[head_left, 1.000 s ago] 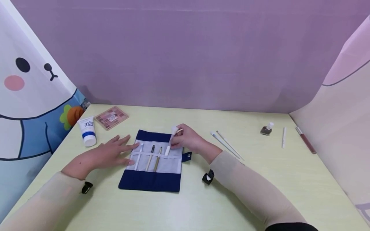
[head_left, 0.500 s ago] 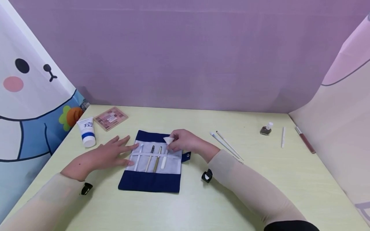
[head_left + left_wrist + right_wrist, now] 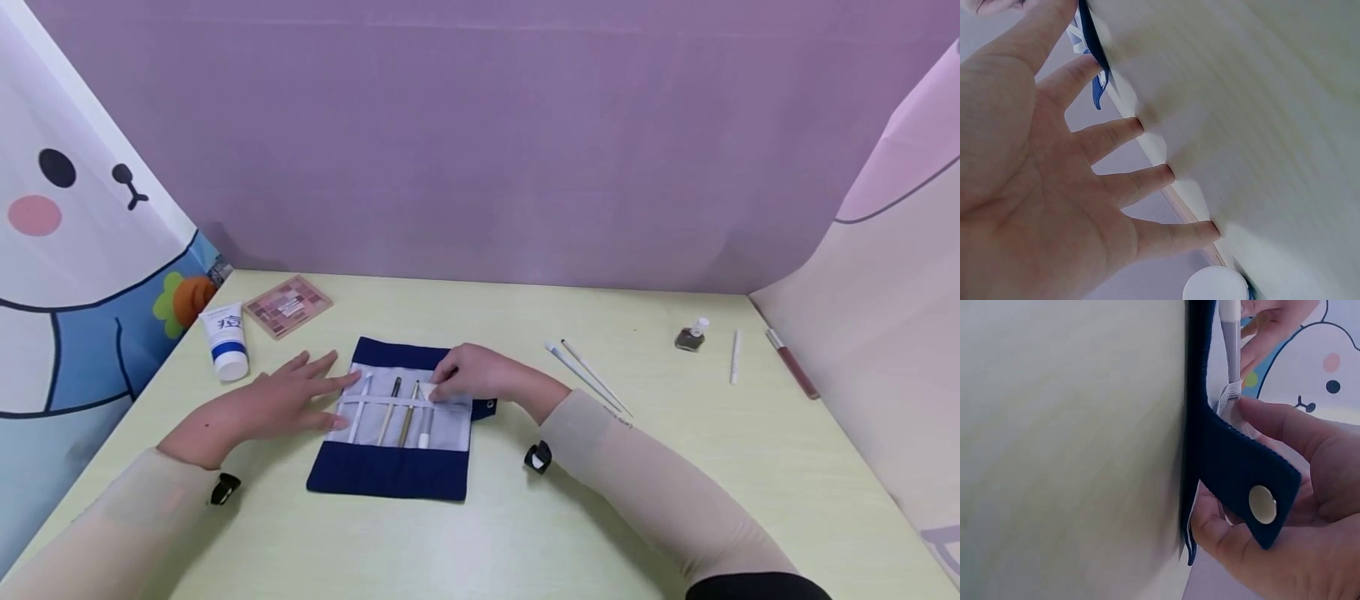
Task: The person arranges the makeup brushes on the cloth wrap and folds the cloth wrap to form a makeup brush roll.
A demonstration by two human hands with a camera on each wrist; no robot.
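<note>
A navy brush roll (image 3: 390, 472) lies unfolded on the table, its pale lining facing up. Under its white elastic strap sit a white slim stick (image 3: 360, 410), a cream brush with a dark tip (image 3: 389, 410) and an olive-gold one (image 3: 408, 414). My right hand (image 3: 480, 372) pinches the fan-shaped white head of a makeup brush (image 3: 425, 427), whose handle passes beneath the strap. In the right wrist view the snap tab (image 3: 1247, 475) partly hides those fingers. My left hand (image 3: 281, 407) is spread, with thumb and index finger resting on the roll's left edge.
A white-and-blue tube (image 3: 226, 342) and a pink palette (image 3: 288, 307) lie at the back left. Two thin brushes (image 3: 588, 375) are right of the roll. Farther right are a small dark bottle (image 3: 690, 335), a white stick (image 3: 736, 357) and a dark-red tube (image 3: 793, 364).
My right hand has brought the makeup brush down toward me, sliding its handle under the strap until the end reaches the navy lower flap. My left hand stays in place.
</note>
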